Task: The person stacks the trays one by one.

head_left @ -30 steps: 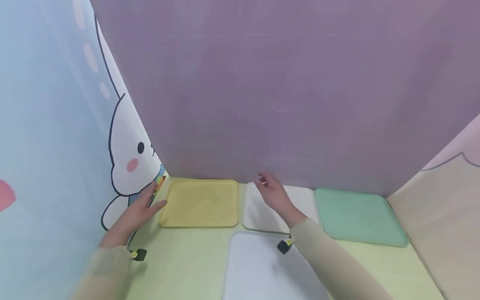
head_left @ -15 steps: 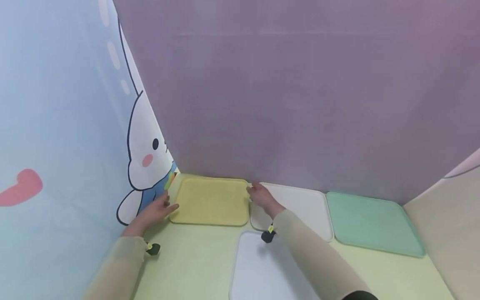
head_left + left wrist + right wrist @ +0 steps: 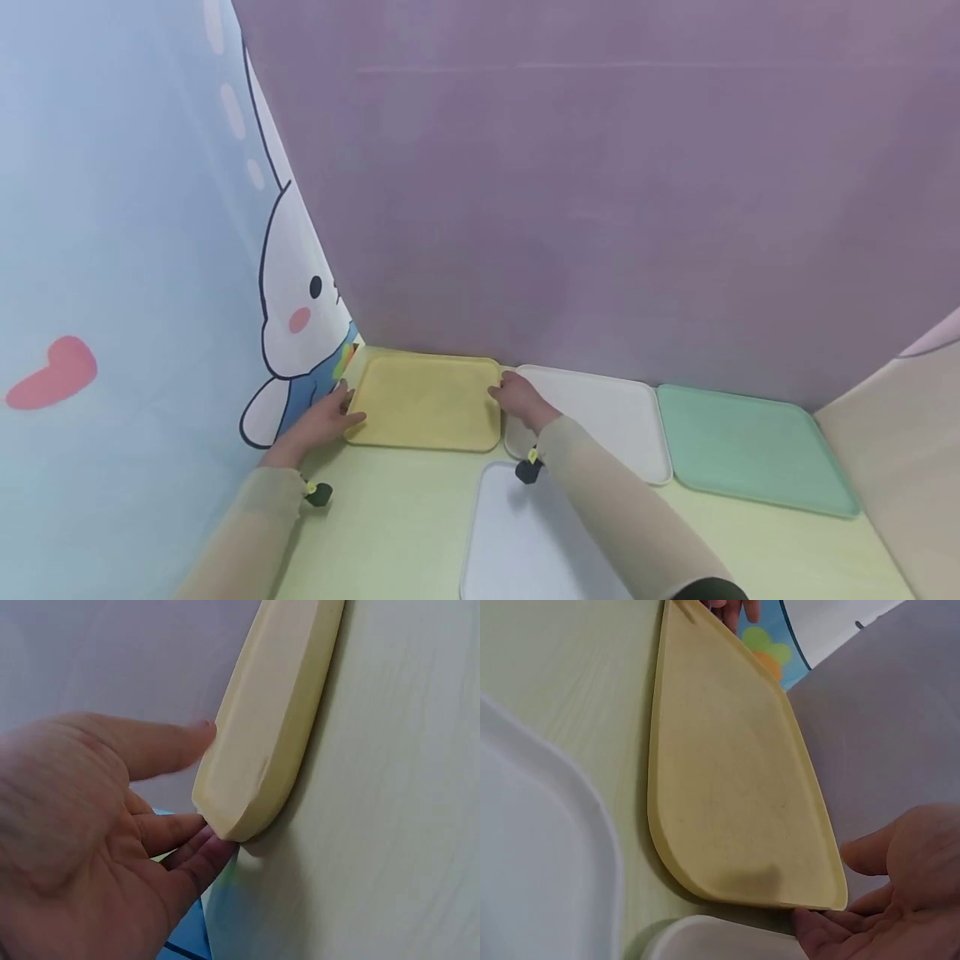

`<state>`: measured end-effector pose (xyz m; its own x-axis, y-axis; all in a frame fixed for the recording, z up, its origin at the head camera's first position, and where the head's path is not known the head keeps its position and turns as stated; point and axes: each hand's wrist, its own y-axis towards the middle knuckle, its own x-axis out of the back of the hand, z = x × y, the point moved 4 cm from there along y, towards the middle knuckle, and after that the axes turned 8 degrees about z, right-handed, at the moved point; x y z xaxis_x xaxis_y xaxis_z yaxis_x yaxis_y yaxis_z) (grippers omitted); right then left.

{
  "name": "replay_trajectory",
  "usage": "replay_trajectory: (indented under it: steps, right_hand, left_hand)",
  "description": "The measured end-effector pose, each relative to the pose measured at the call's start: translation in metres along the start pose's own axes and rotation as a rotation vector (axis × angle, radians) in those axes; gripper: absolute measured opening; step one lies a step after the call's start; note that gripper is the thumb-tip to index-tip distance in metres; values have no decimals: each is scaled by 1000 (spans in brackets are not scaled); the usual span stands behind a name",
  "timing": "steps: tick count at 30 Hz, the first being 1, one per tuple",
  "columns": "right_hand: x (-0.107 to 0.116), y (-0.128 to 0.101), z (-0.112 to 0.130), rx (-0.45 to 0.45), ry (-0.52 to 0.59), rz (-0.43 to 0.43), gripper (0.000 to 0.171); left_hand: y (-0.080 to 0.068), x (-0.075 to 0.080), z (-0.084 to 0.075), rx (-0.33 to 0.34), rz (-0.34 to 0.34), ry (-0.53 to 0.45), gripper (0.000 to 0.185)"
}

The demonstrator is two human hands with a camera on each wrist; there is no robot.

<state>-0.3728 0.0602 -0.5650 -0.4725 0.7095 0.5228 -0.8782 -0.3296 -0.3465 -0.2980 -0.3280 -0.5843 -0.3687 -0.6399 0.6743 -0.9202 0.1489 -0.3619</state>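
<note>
The yellow tray (image 3: 423, 404) lies at the back left of the table, against the purple wall. At its left end my left hand (image 3: 321, 419) holds the edge; in the left wrist view the thumb meets the rim and the fingertips (image 3: 217, 847) touch the underside of the corner. My right hand (image 3: 523, 400) grips the opposite end, its thumb (image 3: 866, 851) by the rim and its fingers reaching under the edge. Part of the white tray (image 3: 607, 421) behind my right wrist is hidden by that hand and sleeve.
A green tray (image 3: 757, 450) lies to the right of the white one. Nearer, a pale lavender tray (image 3: 525, 542) lies partly beneath my right forearm. A blue wall (image 3: 150, 208) with a rabbit print borders the left side, and the purple wall (image 3: 585, 208) stands behind.
Both hands have come in to the yellow tray's ends, the right one moving left from above the white tray. The head view has shifted slightly left.
</note>
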Motion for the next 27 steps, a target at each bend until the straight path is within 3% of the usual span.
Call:
replay_trajectory:
  steps: [5, 10, 17, 20, 27]
  right_hand:
    - [4, 1, -1, -14, 85, -44, 66]
    - [1, 5, -9, -2, 210, -119, 69]
    - [0, 4, -19, 59, 393, -165, 51]
    - [4, 2, -19, 108, 437, -143, 53]
    - [17, -6, -18, 183, 591, 27, 68]
  left_hand:
    - [7, 5, -6, -18, -21, -74, 94]
    - [8, 5, -5, 9, -10, -279, 86]
    - [7, 1, -2, 39, -2, -467, 79]
    - [7, 0, -5, 4, 14, -516, 76]
    - [7, 4, -10, -201, 101, -757, 79]
